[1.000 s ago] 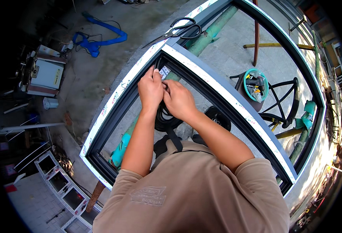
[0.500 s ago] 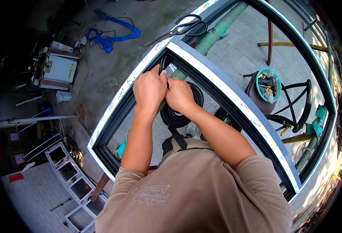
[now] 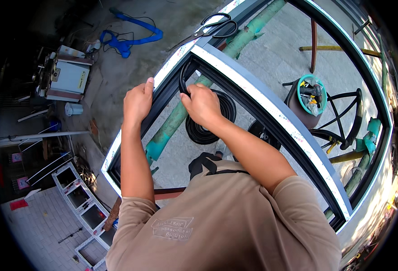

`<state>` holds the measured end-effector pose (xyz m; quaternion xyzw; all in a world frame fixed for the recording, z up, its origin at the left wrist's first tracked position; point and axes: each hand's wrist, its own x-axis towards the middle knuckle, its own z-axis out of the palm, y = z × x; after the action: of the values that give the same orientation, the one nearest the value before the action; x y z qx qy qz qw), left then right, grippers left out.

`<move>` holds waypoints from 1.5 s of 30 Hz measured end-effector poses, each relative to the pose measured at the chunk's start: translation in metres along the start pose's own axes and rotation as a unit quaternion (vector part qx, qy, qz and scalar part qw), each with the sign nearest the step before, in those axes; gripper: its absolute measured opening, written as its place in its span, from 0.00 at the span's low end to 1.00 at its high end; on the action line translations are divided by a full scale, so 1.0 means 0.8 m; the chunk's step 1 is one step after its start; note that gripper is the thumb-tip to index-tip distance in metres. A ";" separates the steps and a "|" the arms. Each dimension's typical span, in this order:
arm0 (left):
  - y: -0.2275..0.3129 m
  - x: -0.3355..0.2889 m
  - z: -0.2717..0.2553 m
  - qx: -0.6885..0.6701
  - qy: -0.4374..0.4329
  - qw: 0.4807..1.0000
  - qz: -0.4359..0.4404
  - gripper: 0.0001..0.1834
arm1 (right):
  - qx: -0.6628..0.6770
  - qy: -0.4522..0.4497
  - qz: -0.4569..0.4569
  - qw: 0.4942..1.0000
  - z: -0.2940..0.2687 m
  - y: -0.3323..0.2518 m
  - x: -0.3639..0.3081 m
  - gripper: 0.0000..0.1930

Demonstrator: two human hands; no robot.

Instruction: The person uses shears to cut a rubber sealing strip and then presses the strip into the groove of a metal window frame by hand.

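Note:
A black rubber sealing strip [image 3: 182, 77] forms a bend at the upper corner of the window frame [image 3: 271, 107], which has white film on its faces. My right hand [image 3: 202, 105] pinches this strip inside the opening, just below that corner. Beneath it lies a coil of black strip [image 3: 230, 110], partly covered by the hand and forearm. My left hand [image 3: 137, 103] is closed around the left frame bar, thumb on top; its other fingertips are hidden. Black-handled scissors [image 3: 208, 30] rest across the frame beyond the corner.
Green-wrapped poles [image 3: 253, 32] run under the frame. To the right, a teal basin [image 3: 302, 101] with a power drill stands on a dark stool-like support. Blue webbing [image 3: 140, 44] lies on the floor at far left, near a pale box-shaped machine [image 3: 70, 77].
My left hand has left the strip near the corner and moved down-left onto the frame bar. My right hand has shifted slightly, still holding the strip, whose bend now shows more.

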<state>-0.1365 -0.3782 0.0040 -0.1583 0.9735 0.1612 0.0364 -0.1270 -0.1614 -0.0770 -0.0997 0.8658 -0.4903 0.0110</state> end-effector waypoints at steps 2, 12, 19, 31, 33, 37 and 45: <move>-0.002 -0.013 0.004 0.008 0.026 1.000 0.008 0.39 | -0.003 -0.007 0.002 1.000 0.002 -0.006 -0.006 0.17; -0.004 -0.055 0.007 0.019 0.033 0.999 -0.002 0.35 | -0.024 0.012 -0.023 0.999 0.016 -0.013 -0.027 0.18; 0.030 -0.049 0.004 -0.024 0.026 0.995 0.089 0.35 | -0.069 -0.014 -0.003 0.998 0.008 -0.026 -0.023 0.21; 0.077 -0.013 0.019 0.082 0.028 0.993 0.086 0.36 | -0.033 -0.009 0.019 0.999 0.016 -0.025 0.002 0.17; 0.082 -0.009 0.014 0.088 0.033 0.992 0.080 0.36 | -0.032 -0.022 0.022 0.999 0.012 -0.027 0.007 0.17; 0.083 -0.009 0.016 0.098 0.043 0.992 0.065 0.37 | -0.021 -0.041 0.030 0.999 0.011 -0.027 0.006 0.17; 0.098 -0.009 0.023 0.120 0.089 0.988 0.032 0.39 | 0.000 -0.015 0.027 1.000 0.017 -0.020 0.011 0.17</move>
<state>-0.1540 -0.2995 0.0113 -0.1350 0.9897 0.0300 -0.0368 -0.1315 -0.1826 -0.0703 -0.0835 0.8678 -0.4885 0.0377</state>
